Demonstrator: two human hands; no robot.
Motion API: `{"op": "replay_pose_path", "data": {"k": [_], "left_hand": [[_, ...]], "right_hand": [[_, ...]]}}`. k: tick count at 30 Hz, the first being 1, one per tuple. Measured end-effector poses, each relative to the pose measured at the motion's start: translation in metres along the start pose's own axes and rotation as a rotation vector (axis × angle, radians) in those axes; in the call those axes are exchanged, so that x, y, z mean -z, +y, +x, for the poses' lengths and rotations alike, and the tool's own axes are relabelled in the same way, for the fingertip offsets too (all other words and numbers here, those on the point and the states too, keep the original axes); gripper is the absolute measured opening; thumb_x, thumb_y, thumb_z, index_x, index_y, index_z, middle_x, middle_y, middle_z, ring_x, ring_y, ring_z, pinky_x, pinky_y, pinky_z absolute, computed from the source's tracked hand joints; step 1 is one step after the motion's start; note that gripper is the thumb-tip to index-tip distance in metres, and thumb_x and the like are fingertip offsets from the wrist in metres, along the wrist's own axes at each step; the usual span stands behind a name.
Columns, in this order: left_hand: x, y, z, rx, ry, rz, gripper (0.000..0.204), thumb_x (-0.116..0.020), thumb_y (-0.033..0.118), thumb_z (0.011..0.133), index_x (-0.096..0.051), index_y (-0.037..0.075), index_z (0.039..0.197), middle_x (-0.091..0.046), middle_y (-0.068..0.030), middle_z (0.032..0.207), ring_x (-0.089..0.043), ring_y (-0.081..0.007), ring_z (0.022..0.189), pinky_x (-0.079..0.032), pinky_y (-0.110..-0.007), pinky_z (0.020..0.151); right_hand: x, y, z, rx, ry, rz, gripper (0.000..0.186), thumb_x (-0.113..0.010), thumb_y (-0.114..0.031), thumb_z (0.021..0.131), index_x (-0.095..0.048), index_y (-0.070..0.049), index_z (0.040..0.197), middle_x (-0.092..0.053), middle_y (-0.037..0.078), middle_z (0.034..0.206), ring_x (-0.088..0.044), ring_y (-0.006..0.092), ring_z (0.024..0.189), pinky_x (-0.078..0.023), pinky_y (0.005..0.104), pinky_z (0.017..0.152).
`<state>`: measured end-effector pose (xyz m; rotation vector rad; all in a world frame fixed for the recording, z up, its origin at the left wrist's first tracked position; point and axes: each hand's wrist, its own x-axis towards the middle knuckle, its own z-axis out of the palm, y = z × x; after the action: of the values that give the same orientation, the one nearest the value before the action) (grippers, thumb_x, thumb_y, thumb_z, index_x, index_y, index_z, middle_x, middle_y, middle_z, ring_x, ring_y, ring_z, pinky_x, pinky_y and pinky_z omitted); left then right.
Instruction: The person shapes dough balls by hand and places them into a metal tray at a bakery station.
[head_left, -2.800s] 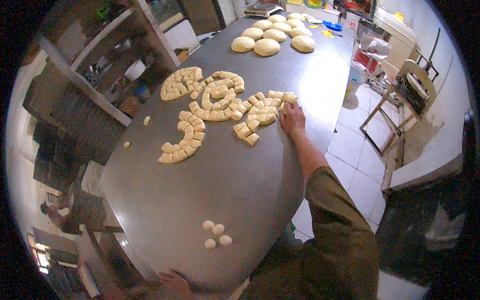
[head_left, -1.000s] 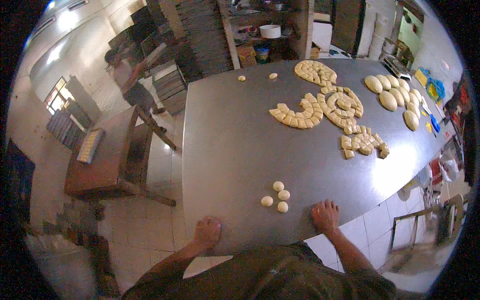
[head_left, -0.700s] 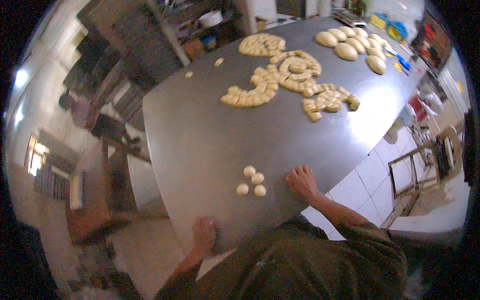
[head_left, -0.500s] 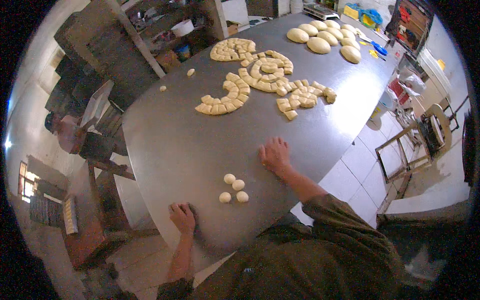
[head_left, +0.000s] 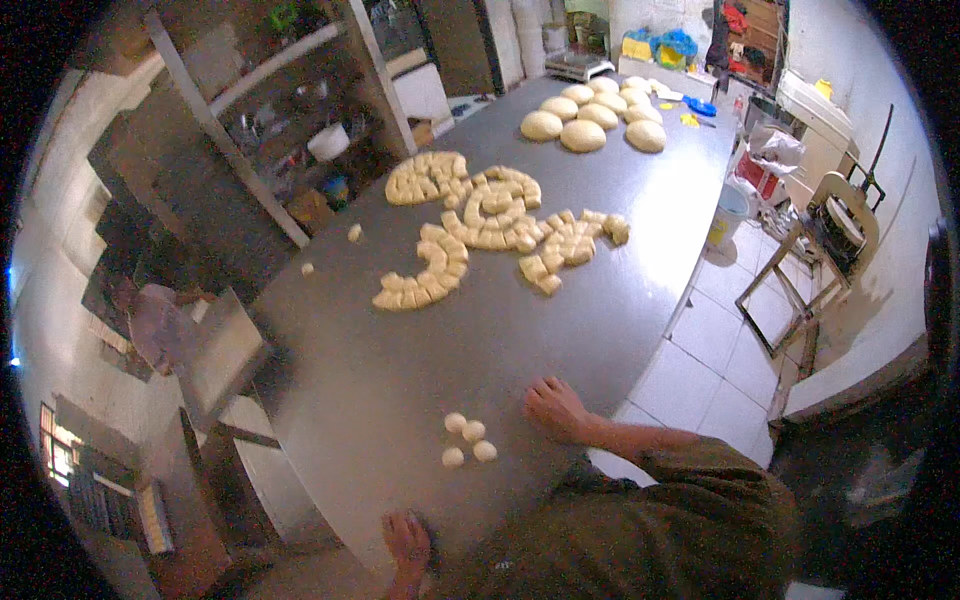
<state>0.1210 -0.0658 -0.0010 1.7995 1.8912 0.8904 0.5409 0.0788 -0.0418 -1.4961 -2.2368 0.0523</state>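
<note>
My right hand (head_left: 557, 408) rests on the metal table (head_left: 350, 400), fingers curled down. Whatever lies under its palm, if anything, is hidden. Close to the table's near edge, my left hand (head_left: 407, 540) is cupped in the same way, its palm also out of sight. Between the two hands sits a small cluster of smooth round dough balls (head_left: 472, 431). Farther up the table lie cut dough pieces in curved rows, one an arc (head_left: 430, 275), one a coil (head_left: 490, 215), and one a loose patch (head_left: 565, 245).
Several large dough mounds (head_left: 583, 136) stand at the far end, near a blue-handled tool (head_left: 699, 106) and a scale (head_left: 580, 65). Two small dough bits (head_left: 355, 233) lie by the left edge. A person (head_left: 165, 325) holds a tray (head_left: 222, 365) at left. A metal-framed stand (head_left: 815, 255) is at right.
The view has tilted up, so the table and dough sit lower in the picture. My hands stay on either side of the dough balls. The person at left has shifted with the tray.
</note>
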Motion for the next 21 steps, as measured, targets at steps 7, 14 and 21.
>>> {"op": "replay_pose_path", "data": {"k": [7, 14, 21], "left_hand": [[-0.033, -0.062, 0.066, -0.138, 0.139, 0.461, 0.022, -0.056, 0.020, 0.098, -0.059, -0.002, 0.098, -0.060, -0.0220, 0.097, -0.058, -0.0438, 0.094, -0.044, -0.056, 0.078], [0.015, -0.120, -0.001, -0.134, 0.059, 0.627, 0.029, -0.059, 0.026, 0.096, -0.061, -0.003, 0.100, -0.060, -0.0263, 0.095, -0.057, -0.0467, 0.092, -0.044, -0.058, 0.082], [-0.028, -0.073, 0.006, -0.243, -0.020, 0.500, 0.024, -0.060, 0.023, 0.095, -0.063, 0.000, 0.097, -0.062, -0.0215, 0.102, -0.058, -0.0434, 0.099, -0.045, -0.052, 0.087]], "right_hand": [[-0.005, 0.024, 0.078, -0.289, -0.125, -0.183, 0.028, -0.060, -0.030, 0.096, -0.066, -0.004, 0.102, -0.063, 0.018, 0.108, -0.059, 0.0362, 0.106, -0.049, 0.0506, 0.092], [0.009, 0.012, 0.022, -0.217, -0.120, -0.104, 0.025, -0.057, -0.028, 0.097, -0.065, -0.004, 0.102, -0.064, 0.017, 0.105, -0.059, 0.0377, 0.104, -0.048, 0.0482, 0.093], [-0.043, 0.008, 0.028, -0.069, -0.066, -0.260, 0.023, -0.055, -0.023, 0.097, -0.066, -0.003, 0.096, -0.063, 0.016, 0.100, -0.059, 0.0353, 0.101, -0.046, 0.0477, 0.091]]}}
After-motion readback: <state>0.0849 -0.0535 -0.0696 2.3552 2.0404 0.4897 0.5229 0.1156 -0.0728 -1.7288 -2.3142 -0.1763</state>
